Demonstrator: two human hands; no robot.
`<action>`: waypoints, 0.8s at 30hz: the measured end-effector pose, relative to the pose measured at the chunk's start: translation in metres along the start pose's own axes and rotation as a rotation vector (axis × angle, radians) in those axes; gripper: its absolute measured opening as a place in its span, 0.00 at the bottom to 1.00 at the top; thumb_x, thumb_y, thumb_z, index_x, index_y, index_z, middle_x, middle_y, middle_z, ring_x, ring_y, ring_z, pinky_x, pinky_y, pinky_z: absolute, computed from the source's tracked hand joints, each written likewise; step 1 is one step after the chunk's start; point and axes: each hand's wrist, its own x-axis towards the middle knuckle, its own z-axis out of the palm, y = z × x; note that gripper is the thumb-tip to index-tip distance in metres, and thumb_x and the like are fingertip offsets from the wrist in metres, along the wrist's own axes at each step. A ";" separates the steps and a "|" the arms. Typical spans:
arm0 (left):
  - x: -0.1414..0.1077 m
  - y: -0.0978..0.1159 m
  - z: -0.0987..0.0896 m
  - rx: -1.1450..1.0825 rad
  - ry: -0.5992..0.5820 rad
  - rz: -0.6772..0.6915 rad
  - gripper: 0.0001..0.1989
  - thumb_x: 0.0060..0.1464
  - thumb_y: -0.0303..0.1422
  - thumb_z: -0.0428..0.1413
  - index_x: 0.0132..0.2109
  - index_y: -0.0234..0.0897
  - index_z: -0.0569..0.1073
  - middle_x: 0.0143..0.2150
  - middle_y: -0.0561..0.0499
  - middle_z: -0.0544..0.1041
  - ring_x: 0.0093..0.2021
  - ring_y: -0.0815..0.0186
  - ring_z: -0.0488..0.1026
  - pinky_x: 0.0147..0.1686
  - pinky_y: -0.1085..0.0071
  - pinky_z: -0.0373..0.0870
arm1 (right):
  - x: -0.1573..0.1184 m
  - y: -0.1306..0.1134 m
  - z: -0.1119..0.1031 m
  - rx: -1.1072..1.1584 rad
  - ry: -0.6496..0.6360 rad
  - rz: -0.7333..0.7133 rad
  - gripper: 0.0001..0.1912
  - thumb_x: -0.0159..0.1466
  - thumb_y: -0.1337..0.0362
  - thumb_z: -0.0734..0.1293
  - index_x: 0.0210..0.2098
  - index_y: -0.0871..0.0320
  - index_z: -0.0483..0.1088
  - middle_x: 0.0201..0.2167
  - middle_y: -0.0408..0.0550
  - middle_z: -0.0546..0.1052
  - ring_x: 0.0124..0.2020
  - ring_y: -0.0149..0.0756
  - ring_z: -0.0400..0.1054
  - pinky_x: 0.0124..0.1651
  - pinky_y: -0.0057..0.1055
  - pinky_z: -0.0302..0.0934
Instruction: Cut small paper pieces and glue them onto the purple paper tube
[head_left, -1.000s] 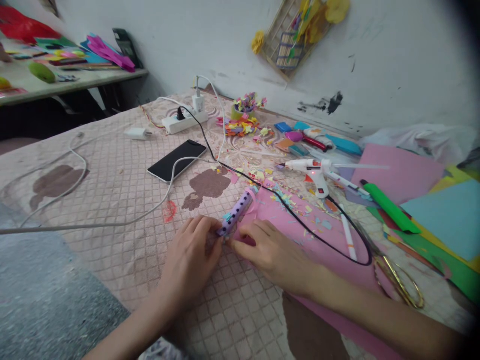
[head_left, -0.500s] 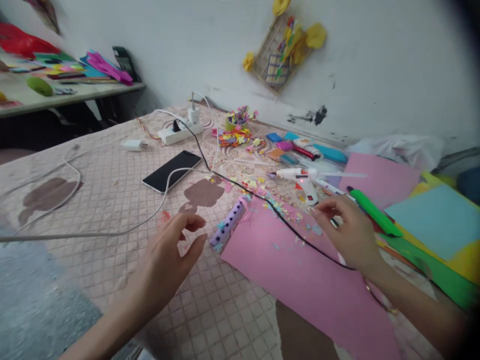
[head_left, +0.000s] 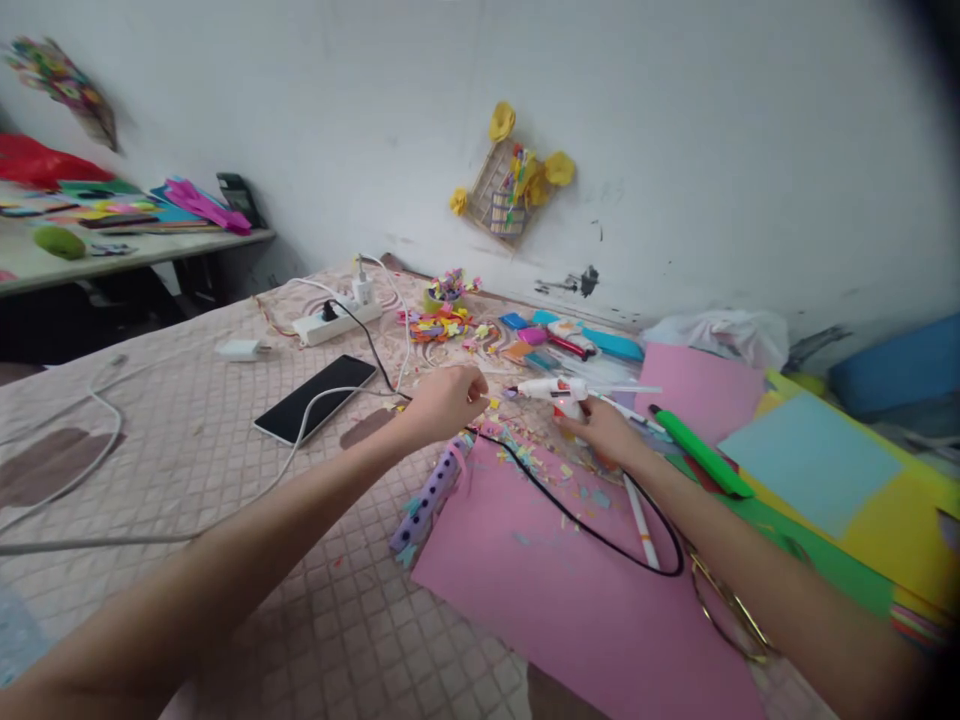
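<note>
My left hand (head_left: 448,400) is over the small paper scraps, its thumb and forefinger pinched together; whatever is between them is too small to name. My right hand (head_left: 600,428) has its fingers at the handle of the white glue gun (head_left: 551,390), whose tip points left toward my left hand. Below them lies a pink sheet (head_left: 555,570) with scattered paper bits and a black cable across it. A purple rolled tube (head_left: 431,495) with dark dots and a pink ribbon rests along the sheet's left edge.
A phone (head_left: 315,398), a white charger (head_left: 241,349) and a power strip (head_left: 337,324) with cables lie to the left. Cut paper pieces (head_left: 439,325) are at the back. A green marker (head_left: 701,450), coloured sheets and scissors (head_left: 731,605) lie to the right.
The view has shifted. My left hand has moved forward to the scraps and its fingers have closed. My right hand has reached forward to the glue gun's handle.
</note>
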 end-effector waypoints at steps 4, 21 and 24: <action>0.037 -0.009 0.015 -0.040 -0.052 -0.078 0.08 0.47 0.32 0.54 0.31 0.32 0.75 0.31 0.46 0.77 0.32 0.66 0.72 0.31 0.75 0.66 | -0.003 0.002 0.003 0.044 -0.027 0.012 0.17 0.57 0.53 0.62 0.32 0.63 0.71 0.26 0.52 0.76 0.26 0.42 0.68 0.29 0.33 0.58; 0.081 -0.027 0.043 -0.007 -0.073 -0.181 0.15 0.41 0.32 0.59 0.39 0.30 0.73 0.34 0.44 0.76 0.31 0.64 0.73 0.28 0.74 0.67 | -0.011 0.001 0.000 0.218 0.060 0.027 0.21 0.58 0.54 0.61 0.43 0.64 0.70 0.37 0.55 0.77 0.37 0.46 0.69 0.38 0.36 0.61; 0.082 -0.029 0.048 0.044 -0.062 -0.097 0.13 0.39 0.28 0.59 0.37 0.32 0.73 0.35 0.46 0.76 0.34 0.63 0.72 0.33 0.74 0.67 | -0.011 0.002 0.000 0.231 0.061 0.034 0.20 0.58 0.54 0.61 0.42 0.63 0.70 0.38 0.55 0.77 0.37 0.46 0.69 0.40 0.36 0.61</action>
